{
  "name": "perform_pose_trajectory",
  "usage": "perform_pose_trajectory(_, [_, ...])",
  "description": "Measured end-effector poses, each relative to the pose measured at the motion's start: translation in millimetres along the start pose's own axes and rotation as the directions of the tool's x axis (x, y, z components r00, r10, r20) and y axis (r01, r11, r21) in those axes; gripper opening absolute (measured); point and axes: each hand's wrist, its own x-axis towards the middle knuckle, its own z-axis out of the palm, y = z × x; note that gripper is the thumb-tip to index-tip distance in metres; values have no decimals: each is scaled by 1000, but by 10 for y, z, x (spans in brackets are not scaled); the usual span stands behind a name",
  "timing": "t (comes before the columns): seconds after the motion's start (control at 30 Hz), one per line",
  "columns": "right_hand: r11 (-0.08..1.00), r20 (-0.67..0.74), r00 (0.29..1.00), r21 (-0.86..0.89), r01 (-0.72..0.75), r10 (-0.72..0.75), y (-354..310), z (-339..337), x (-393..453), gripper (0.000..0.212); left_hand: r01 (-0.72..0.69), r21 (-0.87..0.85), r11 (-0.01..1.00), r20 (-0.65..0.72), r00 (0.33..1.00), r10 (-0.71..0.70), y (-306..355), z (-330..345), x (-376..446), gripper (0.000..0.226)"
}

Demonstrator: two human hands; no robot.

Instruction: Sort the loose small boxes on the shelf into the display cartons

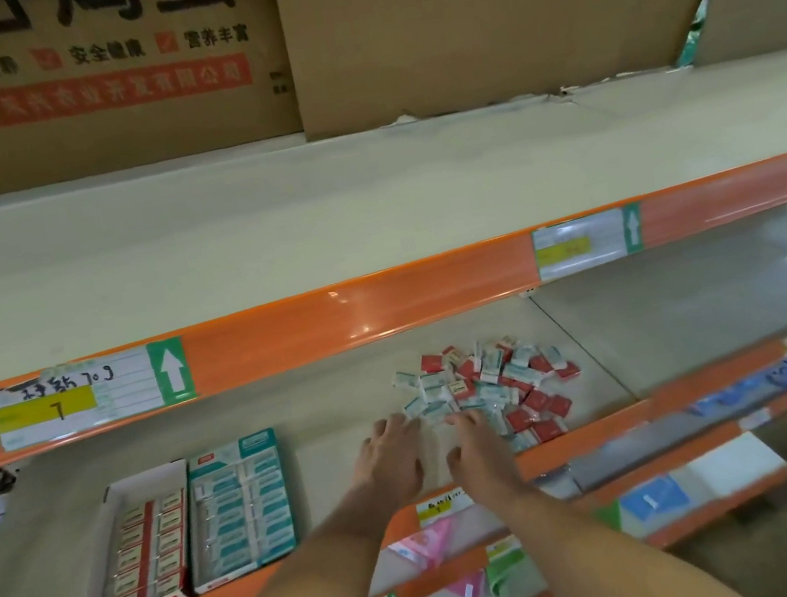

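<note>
Hands at loose box pile

Readable signs on the shelving and cartons

We can read 安全健康 and 营养丰富 in black on the brown cardboard carton on the top shelf; its red banner text is too blurred for us. On the orange rail, the left price label bears handwriting ending "70g", a "7" on yellow, and a white up-arrow on green. The other labels we cannot make out.
</note>
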Motion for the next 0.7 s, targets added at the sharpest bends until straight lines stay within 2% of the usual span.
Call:
perform_pose_trajectory(0.17, [1000,77,997,-6,10,-10,-18,-70,66,72,53,23,998,18,998,-53,135,-1,182,54])
perform_pose_trajectory(0.3, [997,155,987,-77,-25,37,-60,-92,179,76,70,30,997,18,997,-70,106,-26,241,56])
perform_pose_trajectory(0.4, [995,122,992,-99,-26,38,-93,-91,187,68,60,3,998,42,997,-60,51,0,232,56])
perform_pose_trajectory(0.5, [996,63,998,-92,3,3,-98,-70,152,54,13,61,998,67,998,-17,1,21,222,57])
perform_pose_trajectory(0.6, [997,27,1000,-70,18,-16,-102,-64,108,41,-10,63,998,2,1000,10,-4,-3,234,55])
perform_pose_trajectory(0.7, [999,-13,999,9,37,-37,-78,-35,58,28,52,32,998,-7,999,-52,96,-40,278,51])
